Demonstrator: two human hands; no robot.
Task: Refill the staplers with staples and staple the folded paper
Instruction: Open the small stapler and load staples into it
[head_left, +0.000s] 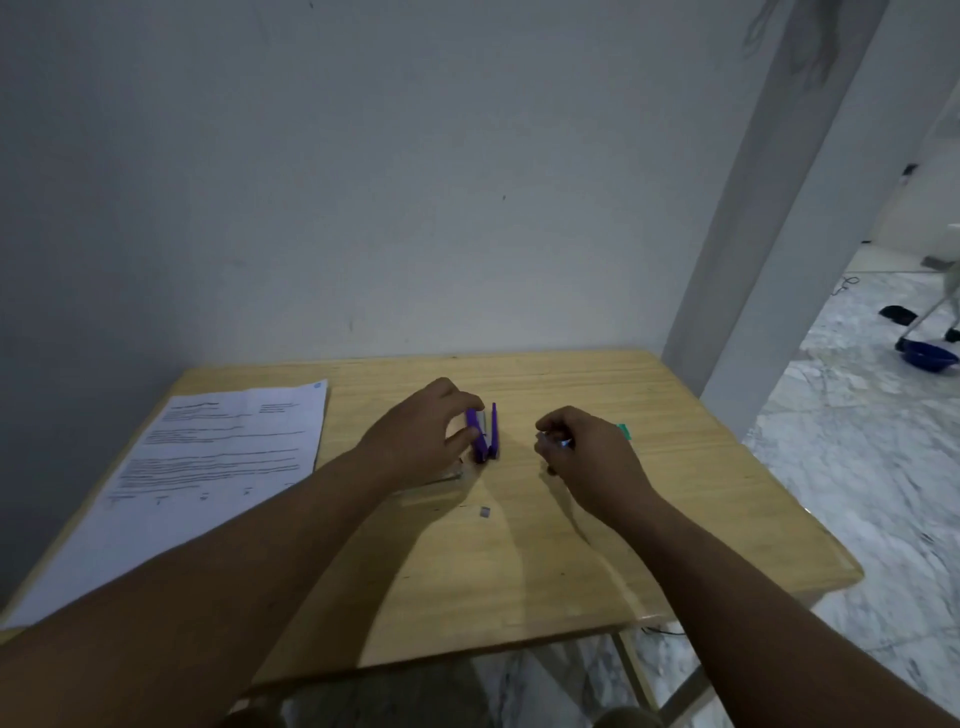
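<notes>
A small purple stapler stands hinged open on the wooden table, its two arms pointing up. My left hand grips its left arm between fingers and thumb. To the right, my right hand is curled around something small and shiny at the fingertips, likely staples; most of it is hidden. A printed sheet of paper lies flat at the table's left. A flat pale item lies under my left wrist, mostly hidden.
A tiny grey scrap lies on the table in front of the stapler. A green object peeks out behind my right hand. The wall stands right behind the table; marble floor and a blue dustpan are at the right.
</notes>
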